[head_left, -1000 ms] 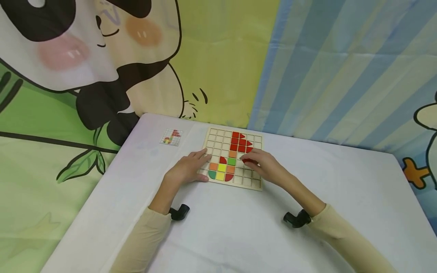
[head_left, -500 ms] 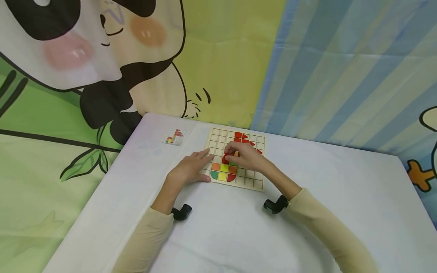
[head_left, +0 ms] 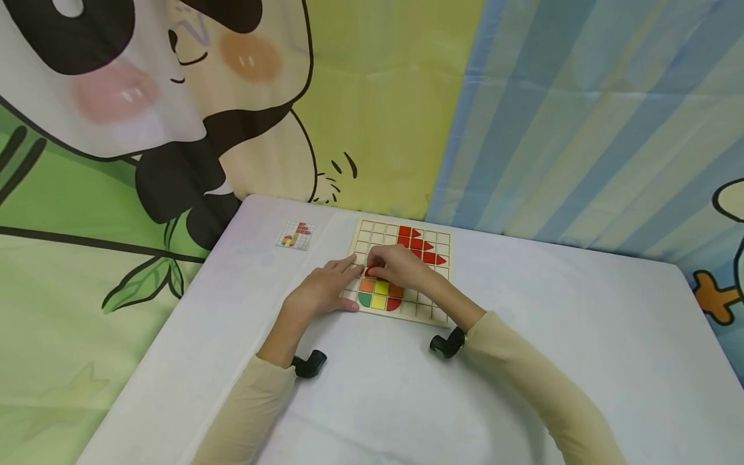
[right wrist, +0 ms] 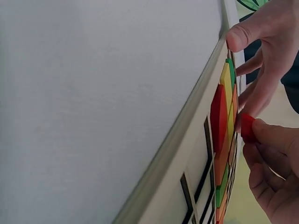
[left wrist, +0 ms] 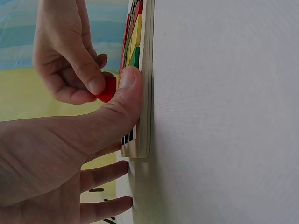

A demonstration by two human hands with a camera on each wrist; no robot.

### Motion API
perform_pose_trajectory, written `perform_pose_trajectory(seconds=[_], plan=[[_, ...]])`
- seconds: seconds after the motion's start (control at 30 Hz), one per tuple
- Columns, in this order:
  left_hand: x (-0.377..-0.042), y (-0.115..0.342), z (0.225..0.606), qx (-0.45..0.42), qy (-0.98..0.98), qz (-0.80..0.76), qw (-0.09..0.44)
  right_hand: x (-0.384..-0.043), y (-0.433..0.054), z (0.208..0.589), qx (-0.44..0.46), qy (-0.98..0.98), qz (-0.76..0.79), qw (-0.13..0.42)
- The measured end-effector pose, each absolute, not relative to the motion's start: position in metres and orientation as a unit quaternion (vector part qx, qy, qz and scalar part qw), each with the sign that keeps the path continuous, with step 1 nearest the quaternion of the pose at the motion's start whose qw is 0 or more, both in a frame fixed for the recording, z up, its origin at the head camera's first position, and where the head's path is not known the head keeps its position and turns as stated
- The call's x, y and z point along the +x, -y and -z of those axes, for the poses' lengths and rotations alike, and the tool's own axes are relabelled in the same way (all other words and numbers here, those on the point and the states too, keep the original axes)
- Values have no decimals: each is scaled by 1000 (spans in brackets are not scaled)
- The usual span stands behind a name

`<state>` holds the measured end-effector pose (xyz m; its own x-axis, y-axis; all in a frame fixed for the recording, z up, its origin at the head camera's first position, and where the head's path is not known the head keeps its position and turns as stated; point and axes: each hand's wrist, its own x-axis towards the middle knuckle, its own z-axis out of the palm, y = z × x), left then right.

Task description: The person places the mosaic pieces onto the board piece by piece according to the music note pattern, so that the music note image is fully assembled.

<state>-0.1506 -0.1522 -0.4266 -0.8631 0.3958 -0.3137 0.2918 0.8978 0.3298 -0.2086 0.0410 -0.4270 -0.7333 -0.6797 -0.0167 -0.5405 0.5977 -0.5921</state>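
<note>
Between thumb and fingertips, my right hand [head_left: 401, 266] pinches a small red block [left wrist: 109, 88], low over the left part of a wooden grid board [head_left: 417, 305]. In the right wrist view the red block [right wrist: 248, 128] stands out from the fingertips. My left hand [head_left: 321, 289] rests at the board's left edge, fingers spread, its thumb on the near left corner. Close to the right hand lie a yellow square [head_left: 379, 301], a green rounded piece [head_left: 365, 299] and a red rounded piece [head_left: 394, 303]. The right hand covers some middle cells.
A small printed card [head_left: 296, 235] with a coloured grid pattern lies left of the board. Red triangles [head_left: 440, 259] and squares fill cells at the board's far side. The white-covered table [head_left: 372, 400] meets a cartoon-printed curtain [head_left: 383, 116] behind. Black cameras [head_left: 310, 363] are worn on both wrists.
My right hand has moved left across the board with the red block, from its right half to its left part. The red triangles it covered show again. My left hand stays put.
</note>
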Motion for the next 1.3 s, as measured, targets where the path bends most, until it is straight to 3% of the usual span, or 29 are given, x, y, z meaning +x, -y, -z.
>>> perform_pose_trajectory(seconds=[0.27,0.73,0.97,1.3], plan=[[-151,151,428,181,-956,-132,190,-214,-36,435,-343,-899,246,119],[-152,148,428,174,-956,-134,193,-213,-42,436,-404,-903,144,30],[-152,147,428,177,-955,-128,201,-201,-60,420,-349,-917,192,-12],[-152,152,430,175,-957,-132,189,-173,-102,408,-289,-916,277,-8]])
